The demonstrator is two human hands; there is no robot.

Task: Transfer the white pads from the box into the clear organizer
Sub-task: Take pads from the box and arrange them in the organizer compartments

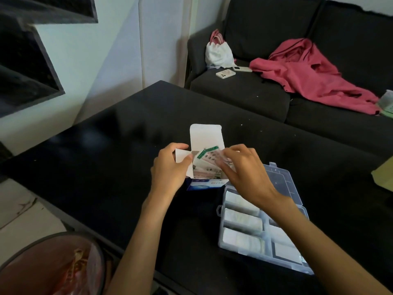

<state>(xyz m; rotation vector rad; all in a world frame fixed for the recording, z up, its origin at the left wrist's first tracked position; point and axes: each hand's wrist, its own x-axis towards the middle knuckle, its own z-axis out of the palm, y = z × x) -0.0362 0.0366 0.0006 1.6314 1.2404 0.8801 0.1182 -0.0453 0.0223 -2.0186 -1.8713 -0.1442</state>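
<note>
A small white and blue box [205, 137] stands on the black table [106, 167] with its lid flap up. My left hand [170, 167] grips its left side flap. My right hand [244, 171] reaches into the open top, fingers pinched on the packets of pads [207, 158] that stick out of it. The clear organizer [282, 182] lies open to the right of the box, under my right forearm. White pads [242, 218] fill its three left compartments, and more lie in the right ones.
A dark sofa [255, 96] stands behind the table with a pink garment [308, 75], a white bag [218, 53] and two phones on it. A bin with a pink liner [53, 267] sits at lower left. A yellowish item [383, 177] lies at the table's right edge.
</note>
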